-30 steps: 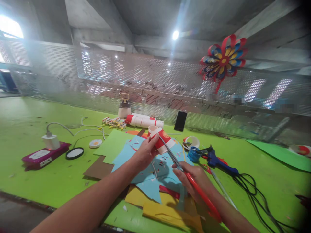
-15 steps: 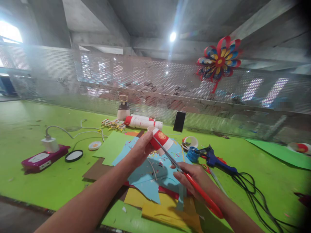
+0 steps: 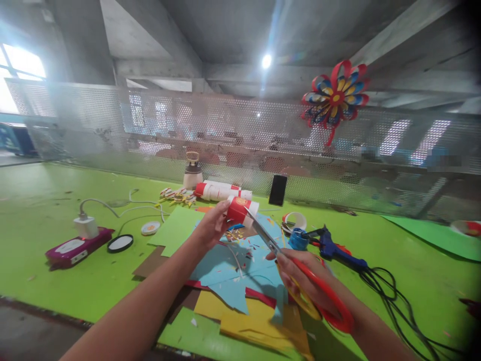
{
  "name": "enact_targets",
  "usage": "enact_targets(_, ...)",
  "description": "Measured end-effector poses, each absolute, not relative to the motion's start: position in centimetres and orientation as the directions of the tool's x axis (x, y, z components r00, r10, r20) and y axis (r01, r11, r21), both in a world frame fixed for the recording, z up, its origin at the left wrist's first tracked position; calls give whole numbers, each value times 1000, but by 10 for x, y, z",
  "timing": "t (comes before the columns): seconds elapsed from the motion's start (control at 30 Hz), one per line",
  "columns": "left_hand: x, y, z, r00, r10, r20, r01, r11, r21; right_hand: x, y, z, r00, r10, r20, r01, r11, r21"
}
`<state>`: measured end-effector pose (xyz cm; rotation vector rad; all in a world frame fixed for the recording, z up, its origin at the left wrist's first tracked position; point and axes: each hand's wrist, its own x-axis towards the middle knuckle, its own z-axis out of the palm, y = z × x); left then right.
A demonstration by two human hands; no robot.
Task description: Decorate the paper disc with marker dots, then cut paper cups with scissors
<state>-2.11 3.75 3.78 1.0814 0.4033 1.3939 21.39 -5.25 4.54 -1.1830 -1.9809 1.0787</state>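
Observation:
My left hand (image 3: 211,223) is closed around the end of a red and white paper cup (image 3: 244,209), tilted on its side above the paper scraps. In my right hand (image 3: 300,268) is a pair of scissors (image 3: 268,238) with red and yellow handles. The blade tips meet the cup's white rim; whether they have cut into it I cannot tell. Under both hands lies light blue paper (image 3: 225,271) strewn with small coloured clippings. Yellow paper (image 3: 259,328) sticks out at its near side, and green paper (image 3: 175,230) at the left.
A blue glue gun (image 3: 340,253) with a black cord lies at the right, beside blue tape (image 3: 298,239). A purple power strip (image 3: 78,248) with a white plug sits left. Stacked cups (image 3: 223,191) and a dark phone (image 3: 278,190) stand along the back, before a perforated screen (image 3: 165,130).
The cup has turned to lie more level in my left hand. My scissors have opened at the handles, and the tips have shifted to the cup's rim.

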Motion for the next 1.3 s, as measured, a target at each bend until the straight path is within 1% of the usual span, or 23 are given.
enact_targets(0.1,-27,41,38,243,905,349,-542,-172,823,219,-50,43,-405,911,73,387,244,-889)
enact_targets(0.27,-36,43,42,326,889,322,-431,-163,888,226,-47,48,-403,913,61,442,253,-861)
enact_targets(0.33,-39,42,44,347,880,325,-390,-180,903,228,-46,53,-424,903,71,487,294,-823)
enact_targets(0.47,-42,41,44,382,862,334,-302,-226,926,232,-43,59,-494,858,143,554,437,-708)
enact_targets(0.53,-42,43,42,389,856,339,-257,-252,933,235,-40,60,-502,851,154,571,459,-680)
enact_targets(0.8,-47,45,46,373,864,338,-111,-319,941,243,-31,63,-494,852,173,666,499,-555)
enact_targets(1.23,-41,50,42,282,885,371,-5,-385,923,238,-33,65,-467,866,176,692,482,-537)
enact_targets(1.3,-40,50,41,268,888,373,9,-390,921,238,-33,62,-449,873,188,715,478,-510)
